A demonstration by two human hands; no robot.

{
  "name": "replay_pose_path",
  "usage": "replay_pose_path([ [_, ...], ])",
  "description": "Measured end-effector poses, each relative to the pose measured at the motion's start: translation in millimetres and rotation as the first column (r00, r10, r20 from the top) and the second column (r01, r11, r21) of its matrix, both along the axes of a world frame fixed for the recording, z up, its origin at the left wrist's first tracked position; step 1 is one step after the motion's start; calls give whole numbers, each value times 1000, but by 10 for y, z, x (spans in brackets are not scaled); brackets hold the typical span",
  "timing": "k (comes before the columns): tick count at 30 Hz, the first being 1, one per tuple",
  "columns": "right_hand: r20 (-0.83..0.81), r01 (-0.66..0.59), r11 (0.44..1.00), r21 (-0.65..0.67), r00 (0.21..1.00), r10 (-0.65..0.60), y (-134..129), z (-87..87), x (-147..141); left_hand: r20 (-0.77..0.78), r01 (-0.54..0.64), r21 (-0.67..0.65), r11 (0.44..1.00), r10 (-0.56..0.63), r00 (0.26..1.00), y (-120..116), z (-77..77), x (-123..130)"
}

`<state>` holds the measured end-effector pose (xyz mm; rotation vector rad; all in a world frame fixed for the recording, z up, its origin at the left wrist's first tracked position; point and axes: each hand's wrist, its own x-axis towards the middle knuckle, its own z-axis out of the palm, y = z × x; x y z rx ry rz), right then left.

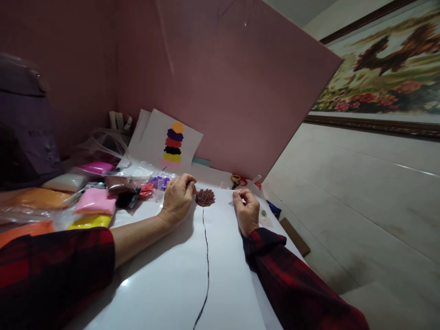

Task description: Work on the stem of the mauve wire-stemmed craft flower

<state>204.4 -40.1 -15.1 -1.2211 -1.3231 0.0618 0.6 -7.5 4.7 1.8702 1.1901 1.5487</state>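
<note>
A brown, feathery-edged clay clump (205, 198) lies on a white sheet (172, 275), and a thin dark line (207, 247) runs from it down toward me. My left hand (178, 198) rests just left of the clump, fingers curled in a pinch; what they hold, if anything, is hidden. To the right of the clump, my right hand (246, 211) is closed on a slim translucent plastic tool (254, 181), which slants up past the fingers. The tool's lower end is faint against the white sheet.
Bags of coloured clay, including pink (95, 202) and yellow (90, 222), crowd the left side. Behind stands a card with stacked colours (173, 143). Yellow-handled scissors (235, 179) lie at the back, below a pink panel (220, 82). A tiled wall (357, 174) rises at right.
</note>
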Motion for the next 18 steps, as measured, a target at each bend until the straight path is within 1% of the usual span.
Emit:
replay_pose_path([
  [8,9,11,1000,-20,1000,-11,1,5,11,-18,-8,21,1000,8,1000,-4,4,1],
  [18,36,28,998,-50,999,-26,14,-4,20,-30,-3,14,1000,3,1000,-19,17,-3],
])
